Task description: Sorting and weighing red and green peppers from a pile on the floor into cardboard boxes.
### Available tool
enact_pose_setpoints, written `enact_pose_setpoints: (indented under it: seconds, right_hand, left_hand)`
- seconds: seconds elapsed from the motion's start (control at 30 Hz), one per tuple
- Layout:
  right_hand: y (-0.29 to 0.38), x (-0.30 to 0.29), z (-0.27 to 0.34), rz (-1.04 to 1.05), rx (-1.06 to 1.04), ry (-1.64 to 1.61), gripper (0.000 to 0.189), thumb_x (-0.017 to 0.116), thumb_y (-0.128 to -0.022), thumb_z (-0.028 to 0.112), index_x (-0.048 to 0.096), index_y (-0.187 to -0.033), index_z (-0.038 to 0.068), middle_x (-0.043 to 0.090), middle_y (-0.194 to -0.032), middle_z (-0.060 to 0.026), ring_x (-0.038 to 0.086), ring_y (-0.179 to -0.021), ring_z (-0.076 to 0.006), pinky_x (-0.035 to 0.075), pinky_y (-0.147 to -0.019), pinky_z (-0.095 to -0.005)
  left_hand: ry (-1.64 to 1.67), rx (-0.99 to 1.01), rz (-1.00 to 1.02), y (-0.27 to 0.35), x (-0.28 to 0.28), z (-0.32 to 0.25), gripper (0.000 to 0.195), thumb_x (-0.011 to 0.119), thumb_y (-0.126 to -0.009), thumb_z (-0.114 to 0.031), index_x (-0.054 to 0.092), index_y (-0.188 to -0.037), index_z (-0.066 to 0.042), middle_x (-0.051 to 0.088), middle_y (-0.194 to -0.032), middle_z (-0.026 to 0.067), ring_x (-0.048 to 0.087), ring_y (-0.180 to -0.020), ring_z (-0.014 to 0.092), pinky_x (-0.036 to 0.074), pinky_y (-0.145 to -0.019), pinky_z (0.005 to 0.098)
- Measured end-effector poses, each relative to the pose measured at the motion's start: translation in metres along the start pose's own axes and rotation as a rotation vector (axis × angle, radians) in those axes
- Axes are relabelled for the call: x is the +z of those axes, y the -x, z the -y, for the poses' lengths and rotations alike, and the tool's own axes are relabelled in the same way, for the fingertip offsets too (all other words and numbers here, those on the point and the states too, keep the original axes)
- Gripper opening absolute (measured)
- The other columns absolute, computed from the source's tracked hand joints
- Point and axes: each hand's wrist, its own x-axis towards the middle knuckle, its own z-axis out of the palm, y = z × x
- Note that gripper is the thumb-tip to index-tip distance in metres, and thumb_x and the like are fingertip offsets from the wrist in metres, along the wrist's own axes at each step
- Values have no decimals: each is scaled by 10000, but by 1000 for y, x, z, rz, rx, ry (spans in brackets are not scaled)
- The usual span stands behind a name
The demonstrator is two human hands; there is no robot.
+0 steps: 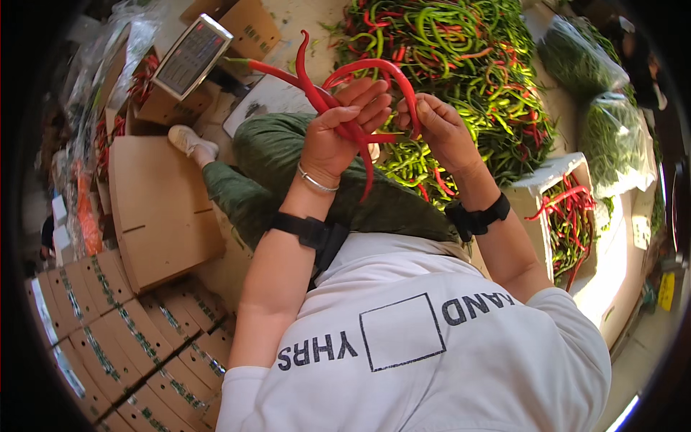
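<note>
Several long red chili peppers [306, 75] lie across the palm of my left hand [345, 127], its thumb bent over them and its fingers half curled. One has a green stem pointing left; another hangs down past my wrist. My right hand [440, 124] pinches the end of a curved red chili [391, 67] between thumb and fingers, just right of my left hand. That chili arches over towards the left hand. Beyond both hands spreads a large heap of green and red chilies [459, 54].
A digital scale display [192, 56] stands upper left, beside a metal weighing platform [270, 102]. Cardboard boxes [162, 210] stand at the left, with stacked cartons [102, 335] below. At right are a foam box [559, 164] of red chilies and plastic bags of green chilies [615, 140].
</note>
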Motion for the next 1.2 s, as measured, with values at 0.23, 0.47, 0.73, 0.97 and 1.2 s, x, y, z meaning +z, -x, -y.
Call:
enact_pose_setpoints:
  seconds: [0.23, 0.47, 0.73, 0.97, 1.2]
  right_hand:
    - [33, -49, -14, -205, -19, -237, 271, 463, -920, 245, 557, -1005, 5, 575, -817, -25, 528, -759, -121, 417, -738, -244]
    - [45, -49, -24, -261, -9, -732, 249, 462, -917, 236, 491, -1065, 37, 505, -741, 23, 475, -635, -103, 443, -741, -318]
    - [102, -200, -2, -656, -413, -747, 149, 476, -904, 195, 546, -925, 65, 584, -787, -45, 563, -743, -176, 472, -734, -353]
    - [197, -284, 15, -2129, -317, 720, 203, 553, -734, 6, 584, -924, -59, 607, -903, -121, 593, -785, -221, 504, -616, -312]
    - [106, -273, -133, -936, 261, 962, 345, 675, -716, 238, 611, -1003, 58, 619, -998, -134, 586, -932, -269, 455, -818, -356]
  left_hand:
    - [-173, -184, -30, -15, 5, 12, 371, 502, -851, -58, 465, -1220, -37, 584, -949, 52, 410, -512, 38, 386, -530, 216]
    - [-212, -230, 334, -19, 11, 24, 320, 521, -879, -196, 521, -1158, -40, 471, -615, -10, 384, -509, 49, 340, -491, 210]
    - [-87, 31, -247, -35, -12, 17, 233, 523, -851, -25, 545, -1082, -41, 592, -919, 113, 523, -614, 112, 482, -594, 287]
    - [-201, -53, -431, -39, -21, 21, 232, 568, -869, -244, 546, -1017, -67, 610, -812, 79, 446, -547, 89, 386, -516, 224]
    - [50, -132, -205, -48, -37, 19, 154, 538, -866, -123, 569, -959, -4, 599, -945, 110, 561, -784, 201, 473, -757, 346]
